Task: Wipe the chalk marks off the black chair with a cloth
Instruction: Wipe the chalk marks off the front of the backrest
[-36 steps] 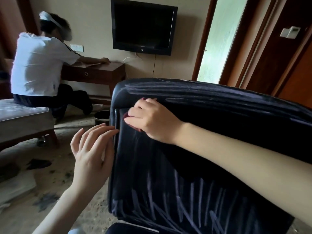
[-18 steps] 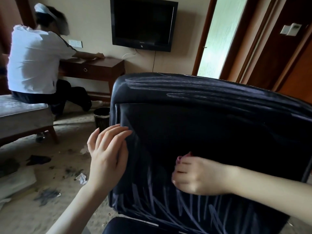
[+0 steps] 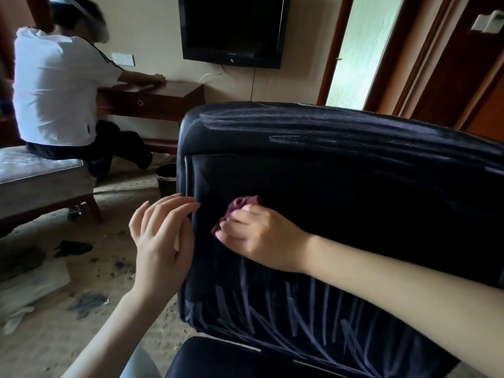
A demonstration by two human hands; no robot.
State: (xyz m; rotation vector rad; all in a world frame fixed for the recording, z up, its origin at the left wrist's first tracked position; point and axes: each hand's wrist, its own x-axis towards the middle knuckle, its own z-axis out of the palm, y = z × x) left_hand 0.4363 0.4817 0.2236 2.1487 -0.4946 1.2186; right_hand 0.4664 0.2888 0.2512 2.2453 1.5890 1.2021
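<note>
In the head view, the right hand had its grip closed round a bunched maroon cloth. It pressed the cloth against the middle of the black chair, I reckoned so the wad could bear down hard while rubbing. The left hand held nothing, its grip open and straight fingers touching the chair's left edge, likely to steady it against that push. Chalk marks lay thick across the lower part, just below the cloth, and along the top band.
</note>
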